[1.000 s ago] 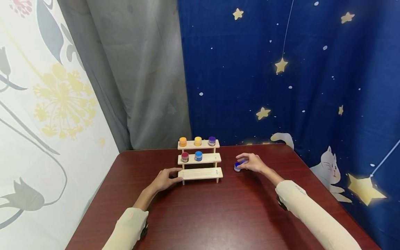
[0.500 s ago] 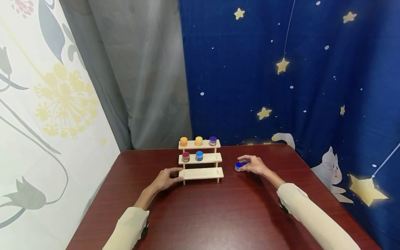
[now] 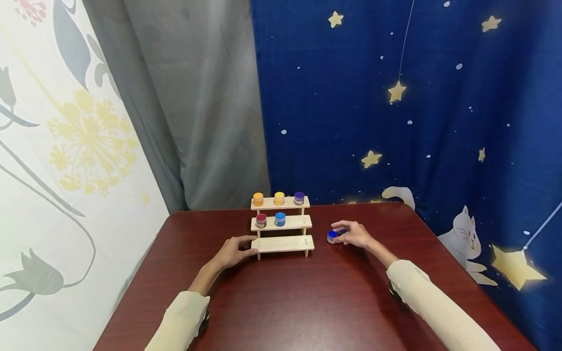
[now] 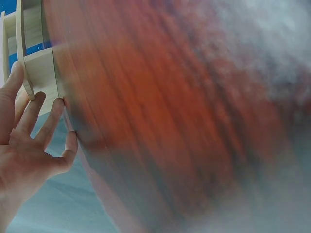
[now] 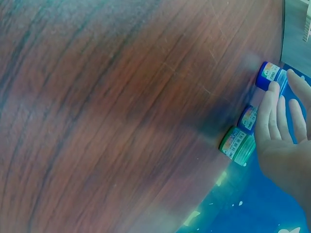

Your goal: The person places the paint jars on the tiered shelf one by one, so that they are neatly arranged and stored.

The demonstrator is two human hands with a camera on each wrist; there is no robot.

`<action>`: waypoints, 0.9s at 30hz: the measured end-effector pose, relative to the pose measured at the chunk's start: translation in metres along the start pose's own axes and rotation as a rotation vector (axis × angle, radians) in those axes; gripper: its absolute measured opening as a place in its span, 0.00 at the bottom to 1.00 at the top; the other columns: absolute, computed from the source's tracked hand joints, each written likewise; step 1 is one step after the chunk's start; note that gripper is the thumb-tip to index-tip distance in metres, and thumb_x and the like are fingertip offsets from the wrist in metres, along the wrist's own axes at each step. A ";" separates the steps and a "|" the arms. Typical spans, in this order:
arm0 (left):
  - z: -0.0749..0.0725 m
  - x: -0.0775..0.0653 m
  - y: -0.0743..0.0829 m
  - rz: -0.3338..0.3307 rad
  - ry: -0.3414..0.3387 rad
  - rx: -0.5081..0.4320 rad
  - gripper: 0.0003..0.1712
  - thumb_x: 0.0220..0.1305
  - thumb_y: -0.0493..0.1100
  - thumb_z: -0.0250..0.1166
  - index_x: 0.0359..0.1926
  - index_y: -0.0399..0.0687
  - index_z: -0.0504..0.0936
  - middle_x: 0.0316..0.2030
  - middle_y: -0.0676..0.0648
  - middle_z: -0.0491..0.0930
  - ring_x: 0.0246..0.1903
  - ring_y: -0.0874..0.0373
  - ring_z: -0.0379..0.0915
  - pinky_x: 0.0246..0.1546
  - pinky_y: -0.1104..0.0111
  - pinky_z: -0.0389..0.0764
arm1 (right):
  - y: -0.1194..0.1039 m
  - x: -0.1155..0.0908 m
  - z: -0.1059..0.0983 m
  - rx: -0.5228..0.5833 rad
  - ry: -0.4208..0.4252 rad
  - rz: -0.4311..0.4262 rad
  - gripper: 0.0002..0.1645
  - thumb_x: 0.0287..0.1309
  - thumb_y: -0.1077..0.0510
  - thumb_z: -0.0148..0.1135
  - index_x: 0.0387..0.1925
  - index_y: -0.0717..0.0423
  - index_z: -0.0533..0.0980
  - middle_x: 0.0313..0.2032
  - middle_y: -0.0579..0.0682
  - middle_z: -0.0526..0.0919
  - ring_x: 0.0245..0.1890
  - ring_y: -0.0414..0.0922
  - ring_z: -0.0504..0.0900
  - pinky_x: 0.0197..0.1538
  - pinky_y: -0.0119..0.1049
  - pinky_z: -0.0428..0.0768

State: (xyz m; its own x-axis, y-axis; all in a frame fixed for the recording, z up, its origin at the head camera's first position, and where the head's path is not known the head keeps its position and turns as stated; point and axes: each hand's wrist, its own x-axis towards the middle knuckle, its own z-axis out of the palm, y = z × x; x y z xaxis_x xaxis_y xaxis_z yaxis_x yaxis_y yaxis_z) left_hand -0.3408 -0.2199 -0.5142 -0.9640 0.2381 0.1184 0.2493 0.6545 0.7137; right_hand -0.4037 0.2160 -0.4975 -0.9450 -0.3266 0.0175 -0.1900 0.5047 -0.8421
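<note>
Jar [image 5: 270,75], squat, deep blue and labelled, sits between pinching right fingers [image 5: 272,99]; left fingers [image 4: 34,111] pinch wooden stand [image 3: 285,243].

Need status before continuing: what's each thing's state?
Rack: standing, left end held by left hand
Blue jar: pinched by right hand, lift unclear
Second blue jar: apparently unheld
Green jar: unheld
Orange jar: upright
Yellow jar: upright
Purple jar: upright
Red jar: upright
Light-blue jar: upright

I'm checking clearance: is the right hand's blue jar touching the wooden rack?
Apart: the head view shows bare tabletop between the blue jar and the wooden rack.
</note>
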 end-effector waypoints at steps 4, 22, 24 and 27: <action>0.000 0.000 0.000 -0.008 0.002 -0.007 0.26 0.66 0.46 0.75 0.63 0.47 0.84 0.52 0.43 0.86 0.49 0.50 0.82 0.52 0.52 0.82 | 0.002 -0.002 0.004 0.009 -0.009 0.029 0.35 0.55 0.64 0.79 0.63 0.66 0.77 0.53 0.64 0.86 0.34 0.43 0.84 0.36 0.41 0.85; 0.000 -0.001 0.001 -0.015 -0.010 -0.009 0.26 0.66 0.46 0.74 0.63 0.47 0.84 0.50 0.43 0.86 0.48 0.50 0.83 0.51 0.55 0.83 | 0.010 -0.004 0.013 0.091 -0.020 0.056 0.29 0.55 0.69 0.77 0.58 0.67 0.79 0.51 0.67 0.86 0.45 0.49 0.85 0.35 0.39 0.86; 0.000 -0.001 0.001 -0.013 -0.008 -0.008 0.26 0.66 0.46 0.75 0.63 0.47 0.84 0.50 0.43 0.86 0.48 0.51 0.83 0.51 0.54 0.83 | 0.011 -0.004 0.013 0.087 -0.015 0.052 0.29 0.54 0.69 0.77 0.58 0.67 0.79 0.51 0.67 0.86 0.45 0.49 0.85 0.35 0.39 0.86; 0.000 -0.001 0.001 -0.010 -0.007 -0.005 0.25 0.66 0.46 0.75 0.63 0.47 0.84 0.50 0.43 0.87 0.48 0.51 0.83 0.51 0.54 0.83 | 0.011 -0.005 0.012 0.084 -0.008 0.054 0.29 0.54 0.69 0.77 0.58 0.66 0.79 0.51 0.66 0.86 0.45 0.50 0.85 0.35 0.40 0.85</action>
State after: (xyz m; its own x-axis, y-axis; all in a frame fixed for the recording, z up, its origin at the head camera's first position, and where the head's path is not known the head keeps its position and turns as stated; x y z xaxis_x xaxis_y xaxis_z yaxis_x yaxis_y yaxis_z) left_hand -0.3395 -0.2201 -0.5136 -0.9657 0.2366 0.1066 0.2393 0.6530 0.7186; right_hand -0.3979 0.2136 -0.5129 -0.9512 -0.3069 -0.0330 -0.1155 0.4531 -0.8839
